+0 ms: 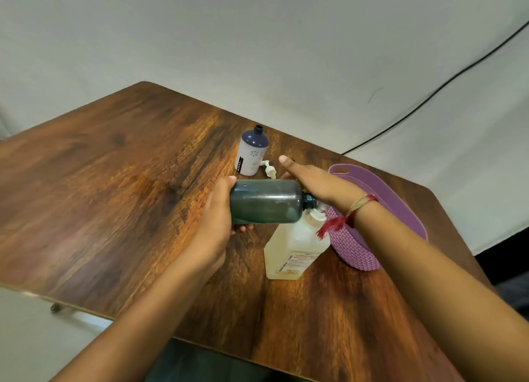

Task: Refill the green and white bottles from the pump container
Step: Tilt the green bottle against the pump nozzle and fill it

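My left hand [219,210] grips the base of the dark green bottle [266,201], held sideways with its open neck pointing right at the white pump head [315,216] of the pale yellow pump container [294,247]. My right hand [315,185] lies flat over that pump head, fingers stretched out, palm down. The white bottle [252,154], with a dark blue top and no cap, stands upright farther back. A loose white pump cap [269,171] lies on the table beside it.
A purple woven basket [369,210] stands right of the pump container, touching it. The wooden table [114,181] has its far corner at the top and its near edge at the lower left. A black cable [429,95] runs across the white backdrop.
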